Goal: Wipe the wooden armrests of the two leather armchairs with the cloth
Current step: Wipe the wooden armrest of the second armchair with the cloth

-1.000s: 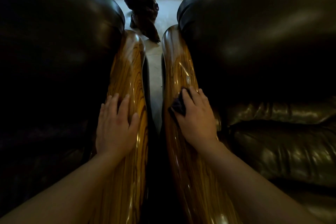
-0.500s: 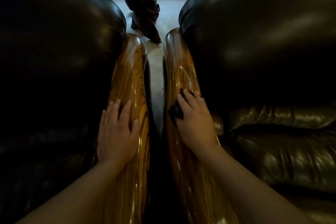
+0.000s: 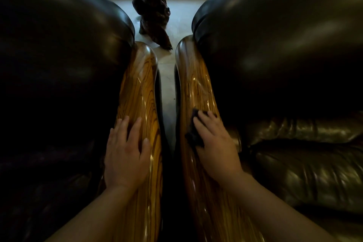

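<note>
While pressed flat under the right hand [image 3: 214, 144], dark cloth [image 3: 193, 133] pinned against the right armchair's wooden armrest [image 3: 198, 88], bunched and peeking out past the fingertips and along the thumb side. Fingers extended and only slightly curled over the fabric, holding by downward pressure rather than a closed fist. Left hand [image 3: 125, 155] empty, spread open, palm down on the neighbouring wooden armrest [image 3: 137, 88] of the left armchair, apparently as a brace. Between the two hands, a narrow dark gap with pale floor [image 3: 167, 76] showing through. Beyond both hands, glossy striped wood running on to rounded ends, tucked under the dark leather backs [image 3: 275, 35]. Farther still, beyond the gap, a dark gnarled carving [image 3: 151, 6] standing on the floor. To the outside of the right hand, creased leather seat cushion [image 3: 304, 163]. Judged from the head view alone, wiping of the right armrest under way about mid-length; no telling whether the left armrest has been done. Possible trouble: with so little cloth showing under the palm, bare skin likely to drag on the polished wood and leave smears; a loose corner slipping free toward the gap and dropping to the floor; dim light hiding missed patches near the far ends.
</note>
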`<action>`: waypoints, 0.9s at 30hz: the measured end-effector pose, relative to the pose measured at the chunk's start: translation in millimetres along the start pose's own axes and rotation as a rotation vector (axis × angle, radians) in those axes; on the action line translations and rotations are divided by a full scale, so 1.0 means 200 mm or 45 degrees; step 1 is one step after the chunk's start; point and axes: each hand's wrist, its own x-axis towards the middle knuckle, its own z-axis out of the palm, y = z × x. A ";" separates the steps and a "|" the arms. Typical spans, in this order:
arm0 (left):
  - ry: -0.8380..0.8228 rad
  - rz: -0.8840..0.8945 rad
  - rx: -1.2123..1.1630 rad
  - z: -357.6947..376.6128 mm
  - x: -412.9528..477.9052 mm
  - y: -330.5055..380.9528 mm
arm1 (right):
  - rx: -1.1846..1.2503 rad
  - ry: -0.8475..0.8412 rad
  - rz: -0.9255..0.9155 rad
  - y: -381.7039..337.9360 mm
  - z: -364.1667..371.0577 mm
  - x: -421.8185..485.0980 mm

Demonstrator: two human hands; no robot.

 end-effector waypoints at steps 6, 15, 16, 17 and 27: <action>-0.005 -0.006 -0.001 0.00 0.00 -0.01 | 0.027 0.077 0.189 0.05 -0.01 0.17; 0.007 -0.016 -0.034 0.00 0.01 0.00 | 0.095 -0.079 -0.103 0.09 -0.03 -0.01; 0.013 -0.014 -0.035 0.00 0.01 0.00 | 0.105 -0.018 0.007 0.11 -0.03 0.05; 0.016 -0.016 -0.040 0.01 0.01 -0.01 | 0.112 0.043 0.121 0.11 -0.03 0.13; 0.038 -0.046 -0.056 0.02 0.01 -0.01 | 0.044 -0.010 -0.165 0.05 0.00 0.32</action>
